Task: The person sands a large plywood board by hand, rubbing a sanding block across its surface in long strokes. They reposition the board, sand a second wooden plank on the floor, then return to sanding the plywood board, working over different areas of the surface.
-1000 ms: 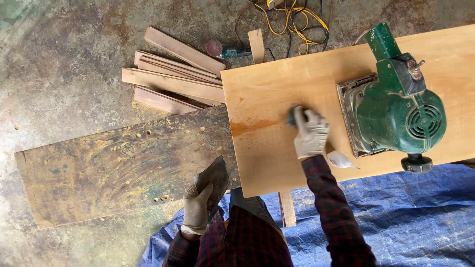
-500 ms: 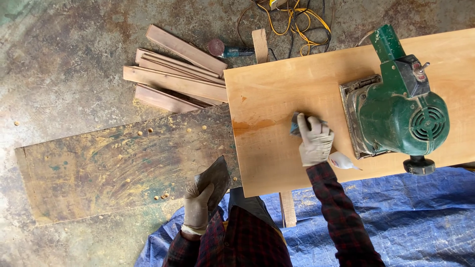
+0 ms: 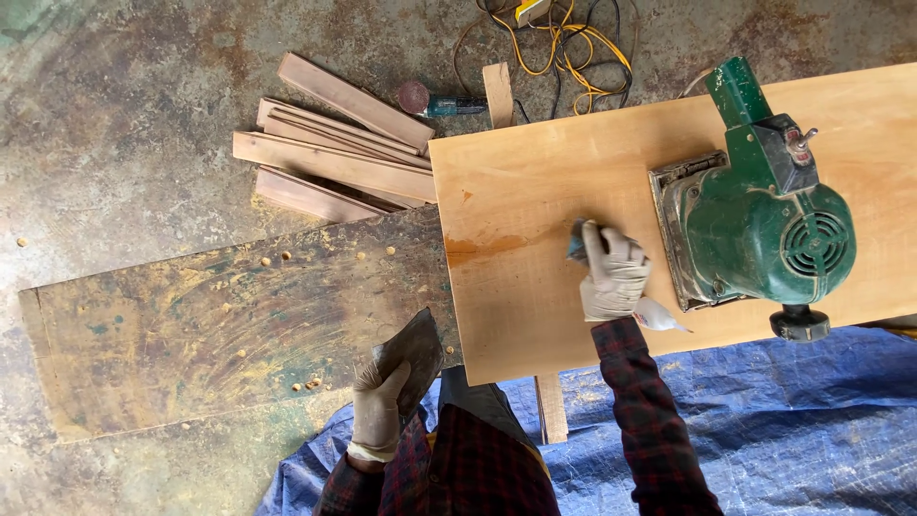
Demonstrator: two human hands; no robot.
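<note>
Head view, green sander (image 3: 764, 225) beside right hand (image 3: 611, 277), perhaps touching

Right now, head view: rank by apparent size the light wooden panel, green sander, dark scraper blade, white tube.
1. light wooden panel
2. green sander
3. dark scraper blade, held in the left hand
4. white tube, beside the right hand

The blade sits off the panel, so its depth may skew its look.

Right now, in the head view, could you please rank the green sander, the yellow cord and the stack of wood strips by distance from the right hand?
1. Green sander, just right of the right hand.
2. Yellow cord, on the floor above it.
3. Wood strips, far left on the floor.
</note>
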